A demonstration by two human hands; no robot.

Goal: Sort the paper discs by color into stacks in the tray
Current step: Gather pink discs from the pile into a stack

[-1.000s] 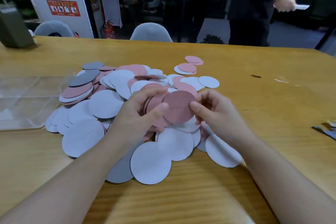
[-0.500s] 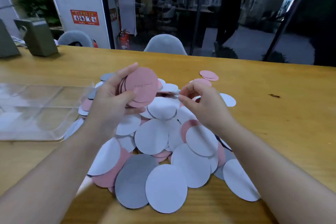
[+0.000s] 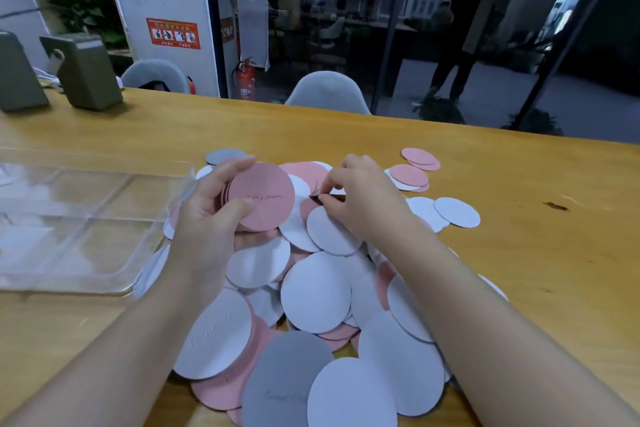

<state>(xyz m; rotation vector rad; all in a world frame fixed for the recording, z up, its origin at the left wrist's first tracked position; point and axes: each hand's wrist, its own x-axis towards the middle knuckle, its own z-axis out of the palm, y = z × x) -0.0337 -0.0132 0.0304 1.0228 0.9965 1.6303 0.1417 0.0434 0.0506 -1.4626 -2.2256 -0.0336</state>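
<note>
A loose pile of paper discs (image 3: 313,291) in white, pink and grey covers the table in front of me. My left hand (image 3: 207,229) holds a small stack of pink discs (image 3: 264,198) upright above the pile's left side. My right hand (image 3: 360,198) reaches into the far part of the pile, thumb and forefinger pinching the edge of a pink disc (image 3: 309,206) lying there. The clear plastic tray (image 3: 114,284) lies to the left of the pile, with no discs visible inside.
A few pink discs (image 3: 417,163) lie apart at the far right of the pile. Two grey box-shaped objects (image 3: 86,71) stand at the table's far left edge. Grey chairs (image 3: 327,94) stand behind the table; people are beyond the glass.
My left hand keeps the pink stack raised. My right hand has moved forward from beside the stack into the far part of the pile and closed on a pink disc. The view has tilted up.
</note>
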